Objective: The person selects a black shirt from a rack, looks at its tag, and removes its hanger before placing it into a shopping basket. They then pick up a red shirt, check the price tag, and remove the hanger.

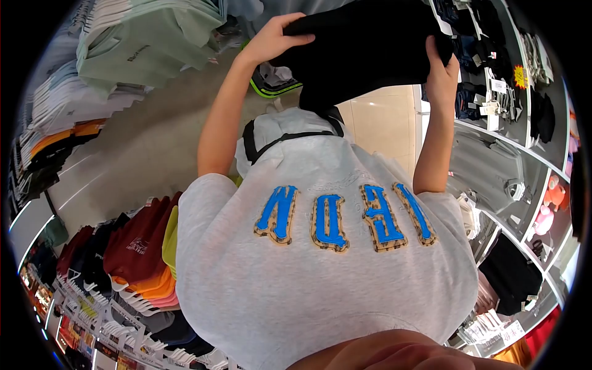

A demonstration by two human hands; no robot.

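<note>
A folded black garment (364, 49) is held up in front of me, above my chest. My left hand (277, 37) grips its left edge with the fingers curled over the top. My right hand (441, 71) clasps its right edge, next to the shelves. Below the arms, my grey T-shirt (327, 277) with blue letters fills the middle of the view. A black strap (290, 137) crosses the shirt near the collar.
Hung shirts in red, orange and dark colours (135, 259) line a rack at the lower left. Folded pale green and white shirts (142, 43) lie stacked at the upper left. White shelves with dark clothing (512, 92) stand close on the right. Beige floor (142, 148) lies ahead.
</note>
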